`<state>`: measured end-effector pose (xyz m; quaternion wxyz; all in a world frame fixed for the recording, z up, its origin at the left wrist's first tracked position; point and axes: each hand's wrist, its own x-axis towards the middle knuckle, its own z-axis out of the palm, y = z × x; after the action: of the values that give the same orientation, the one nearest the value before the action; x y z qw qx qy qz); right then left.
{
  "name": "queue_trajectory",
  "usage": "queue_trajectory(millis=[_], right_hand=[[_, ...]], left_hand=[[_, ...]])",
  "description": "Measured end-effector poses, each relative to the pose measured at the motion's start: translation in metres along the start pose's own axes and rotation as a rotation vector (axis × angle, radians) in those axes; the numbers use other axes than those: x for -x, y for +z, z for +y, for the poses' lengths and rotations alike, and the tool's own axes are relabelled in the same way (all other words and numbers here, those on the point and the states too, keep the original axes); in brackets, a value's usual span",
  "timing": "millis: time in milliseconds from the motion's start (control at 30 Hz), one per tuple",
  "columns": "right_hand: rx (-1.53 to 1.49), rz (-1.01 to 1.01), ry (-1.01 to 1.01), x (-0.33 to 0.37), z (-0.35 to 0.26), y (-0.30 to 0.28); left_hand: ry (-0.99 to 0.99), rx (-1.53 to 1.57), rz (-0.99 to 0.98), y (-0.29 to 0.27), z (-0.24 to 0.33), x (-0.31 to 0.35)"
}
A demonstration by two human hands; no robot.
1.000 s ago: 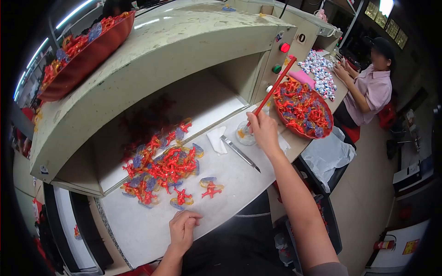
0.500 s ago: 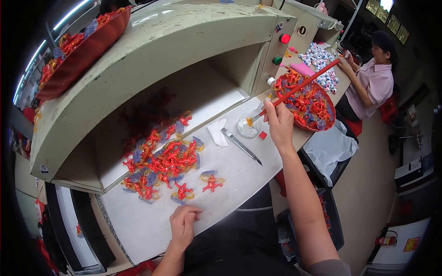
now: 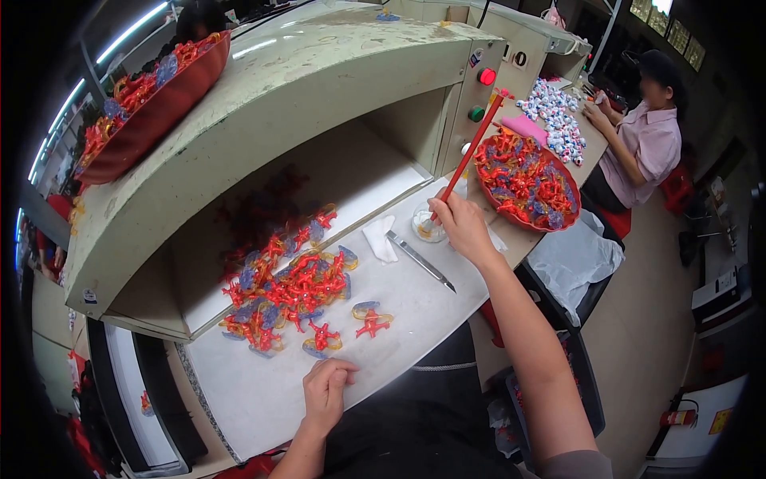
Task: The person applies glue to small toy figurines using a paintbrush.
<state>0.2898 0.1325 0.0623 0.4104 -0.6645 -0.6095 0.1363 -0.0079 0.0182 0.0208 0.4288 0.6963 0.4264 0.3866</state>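
My right hand (image 3: 463, 227) grips a long red-handled brush (image 3: 480, 140), held upright with its lower end in a small clear cup (image 3: 428, 225) of whitish stuff. The brush tip is hard to make out there. Loosely curled, my left hand (image 3: 325, 395) rests near the front edge of the white work surface, with nothing visible in it. Beyond it lie two separate red toy figures, one (image 3: 321, 338) near the pile and one (image 3: 372, 322) farther right, with clear blue and yellow parts. A heap of similar figures (image 3: 299, 286) reaches into the arched machine opening.
A silver craft knife (image 3: 420, 262) and a folded white tissue (image 3: 380, 239) lie left of the cup. The beige arched machine (image 3: 279, 104) carries a red bowl (image 3: 159, 128) of figures. Another full red bowl (image 3: 531, 219) stands right; a co-worker (image 3: 646, 144) sits beyond it.
My right hand has shifted left and nearer, and the brush has swung from a rightward slant to more upright. My left hand stays curled in about the same place.
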Motion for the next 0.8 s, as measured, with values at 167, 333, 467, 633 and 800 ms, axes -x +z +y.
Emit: queue_trajectory(millis=[167, 333, 467, 633, 800], right_hand=[[-0.13, 0.182, -0.037, 0.001, -0.006, -0.018], [-0.077, 0.216, -0.04, 0.0, -0.006, -0.029], [0.06, 0.004, -0.022, -0.005, 0.004, -0.022], [-0.035, 0.057, -0.029, -0.01, -0.005, -0.033], [0.141, -0.008, -0.099, -0.008, 0.012, -0.019]], left_hand=[[-0.022, 0.004, 0.017, -0.001, -0.002, 0.0], [-0.025, -0.003, 0.011, -0.001, 0.0, -0.002], [-0.04, -0.002, -0.003, 0.001, -0.001, -0.003], [-0.044, -0.007, 0.001, 0.002, -0.002, -0.003], [-0.042, -0.028, -0.004, 0.001, -0.002, -0.005]])
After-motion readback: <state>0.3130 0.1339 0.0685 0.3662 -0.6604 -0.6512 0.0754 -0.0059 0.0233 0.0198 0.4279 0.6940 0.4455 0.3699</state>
